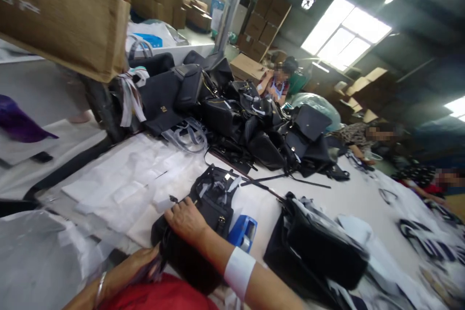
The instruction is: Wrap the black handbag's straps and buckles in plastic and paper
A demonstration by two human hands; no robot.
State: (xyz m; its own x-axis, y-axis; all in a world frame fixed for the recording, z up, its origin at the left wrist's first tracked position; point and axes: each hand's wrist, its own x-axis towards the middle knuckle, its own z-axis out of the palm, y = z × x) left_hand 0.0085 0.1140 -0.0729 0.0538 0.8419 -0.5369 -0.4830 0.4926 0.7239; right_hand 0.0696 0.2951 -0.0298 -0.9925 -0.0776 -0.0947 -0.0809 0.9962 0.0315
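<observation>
1. Head view, forward and down: one black handbag (212, 198) flat on the white table (348, 198), at the near edge, under both hands.
2. Right hand (187, 220), white wristband (239, 271) behind it: fingers curled and clamped on the handbag's top edge, beside a small dark pull.
3. Left hand (140, 264), thin bangle (100, 288) on the wrist: against the handbag's near end; fingers blurred and partly hidden, so impossible to tell whether gripping or merely resting.
4. State of the work, judged from the lie of things: handbag open at the top, pale tags or paper showing inside; not in any wrapper; blue tape dispenser (242, 232) touching its right side, not in either hand.
5. Waiting close by: second black bag (319, 247) to the right, apart from the hands; heap of black bags (247, 116) across the middle of the table, well apart.
6. Also at hand: white paper sheets (119, 179) spread to the left; clear plastic bag (32, 256) at the near left corner; loose black strap (286, 179) between heap and second bag.
7. Counts: handbags in hand, one; bags lying singly beside it, one; bags in the heap, well over six, too tangled for an exact figure; tape dispensers, one; near cardboard box (65, 14), one, with more stacked at the back.
8. Co-workers (278, 82): three, all at the far side, none touching the handbag.
</observation>
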